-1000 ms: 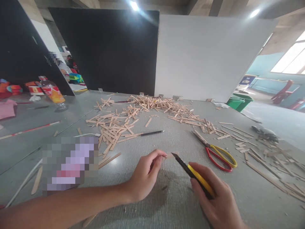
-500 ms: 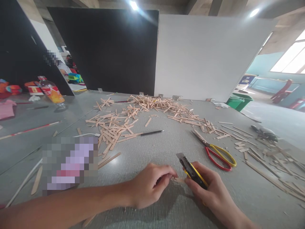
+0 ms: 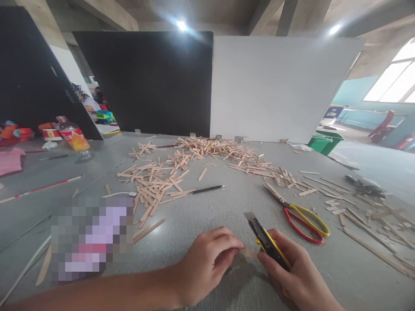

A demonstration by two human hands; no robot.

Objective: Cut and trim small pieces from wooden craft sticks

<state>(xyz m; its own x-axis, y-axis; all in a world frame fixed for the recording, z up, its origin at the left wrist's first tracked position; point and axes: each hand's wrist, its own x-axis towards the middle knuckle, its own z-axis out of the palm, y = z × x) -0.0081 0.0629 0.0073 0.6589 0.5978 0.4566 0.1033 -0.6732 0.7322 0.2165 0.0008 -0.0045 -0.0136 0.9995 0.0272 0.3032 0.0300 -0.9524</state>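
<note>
My left hand (image 3: 207,263) is closed in a pinch on a small piece of wooden stick (image 3: 249,253), held low over the grey table (image 3: 207,207). My right hand (image 3: 296,276) grips a yellow and black utility knife (image 3: 267,242) with its blade pointing up and away; its fingertips also touch the small wood piece. The two hands meet at the piece near the table's front edge.
Red and yellow scissors (image 3: 300,211) lie right of the hands. A black pencil (image 3: 207,188) lies ahead. Heaps of wooden sticks (image 3: 181,166) cover the middle and back. Long strips and scraps (image 3: 366,216) lie at right. A bottle (image 3: 73,136) stands at far left.
Both hands came down and toward me, meeting at the small wood piece. The knife tilted from pointing left at the piece to pointing up. The camera tipped down slightly.
</note>
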